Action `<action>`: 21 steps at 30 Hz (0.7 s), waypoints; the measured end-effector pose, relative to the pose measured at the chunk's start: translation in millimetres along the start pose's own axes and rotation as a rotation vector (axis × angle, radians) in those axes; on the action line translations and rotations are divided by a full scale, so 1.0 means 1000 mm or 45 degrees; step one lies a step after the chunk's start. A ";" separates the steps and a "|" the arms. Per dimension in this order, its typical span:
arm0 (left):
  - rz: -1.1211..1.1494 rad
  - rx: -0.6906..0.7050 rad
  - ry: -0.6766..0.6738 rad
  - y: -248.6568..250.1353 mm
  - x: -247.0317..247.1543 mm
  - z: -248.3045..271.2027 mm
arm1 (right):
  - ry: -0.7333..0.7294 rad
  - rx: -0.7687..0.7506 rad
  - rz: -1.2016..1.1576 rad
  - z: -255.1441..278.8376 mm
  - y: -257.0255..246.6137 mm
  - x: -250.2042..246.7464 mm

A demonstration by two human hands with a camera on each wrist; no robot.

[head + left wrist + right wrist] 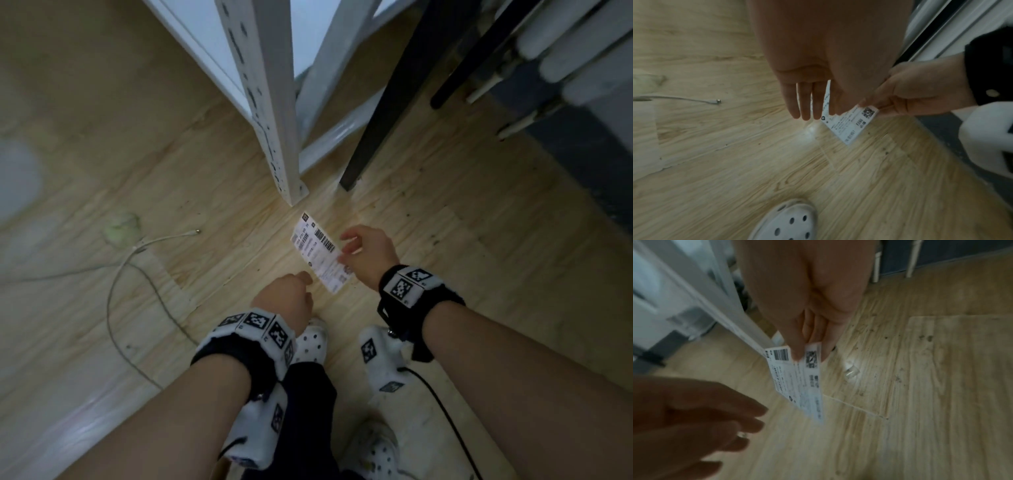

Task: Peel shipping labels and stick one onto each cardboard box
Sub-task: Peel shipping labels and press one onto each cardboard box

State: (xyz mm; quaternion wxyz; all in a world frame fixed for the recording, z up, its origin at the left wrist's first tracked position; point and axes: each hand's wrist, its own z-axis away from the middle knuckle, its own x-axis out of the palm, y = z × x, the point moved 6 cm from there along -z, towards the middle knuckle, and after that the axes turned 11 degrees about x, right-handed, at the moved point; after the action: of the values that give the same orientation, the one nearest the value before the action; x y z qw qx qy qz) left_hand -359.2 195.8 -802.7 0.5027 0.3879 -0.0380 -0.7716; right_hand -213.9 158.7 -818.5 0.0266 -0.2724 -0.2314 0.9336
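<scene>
While standing over wood floor (85, 113), no boxes in any view. Far left: pale smudge, blurred, can't tell what. Left, on floor: white cable (113, 294) looping near to far, plug end (717, 101) lying loose. Left hand (286, 296) near-centre, fingers (805, 104) straight and together, relaxed, gripping nothing; sits just beside label's left edge, contact not clear. Ring (741, 434) on one finger. Centre: label (322, 251) held in air above floor, tilted, barcode end far, QR end near the right hand. Looks like two layers splitting along near edge in right wrist view, so possibly backing starting to part; too blurred to be sure. Right hand (368, 257) pinching label's right edge at QR corner, thumb on printed face, fingers behind. Below, near: white clogs (786, 222) on floor. Far centre: white slotted shelf post (270, 113), foot on floor just beyond label. Right of it: black leg (394, 102). Far right: white radiator (565, 54) with pipes.

Step, judged: peeling or getting ready to peel, label in hand, not yet stuck anywhere. Next move calls for left fingertips to catch a corner and pull backing away while right keeps pinch, avoiding sticky side folding on itself. Then need to turn toward a box, none visible, and lay label flat on a face.
</scene>
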 end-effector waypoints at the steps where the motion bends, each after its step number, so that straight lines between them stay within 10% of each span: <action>1: 0.062 -0.032 0.031 0.009 -0.012 0.011 | -0.076 0.044 -0.097 0.016 -0.005 -0.005; 7: 1.160 -0.501 0.309 0.051 -0.074 0.102 | -0.346 0.140 -0.518 0.135 -0.052 -0.062; 11: 1.629 -0.487 0.368 0.099 -0.130 0.176 | -0.458 0.117 -0.633 0.217 -0.090 -0.110; 21: 1.318 -0.131 0.439 0.221 -0.281 0.339 | -0.246 -0.095 -0.665 0.400 -0.166 -0.238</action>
State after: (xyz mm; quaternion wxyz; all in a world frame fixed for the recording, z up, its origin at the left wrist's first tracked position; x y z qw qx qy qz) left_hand -355.9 200.9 -309.6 0.8339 0.4142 -0.1031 -0.3498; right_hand -232.3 97.7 -328.2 0.2339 -0.1143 -0.3296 0.9075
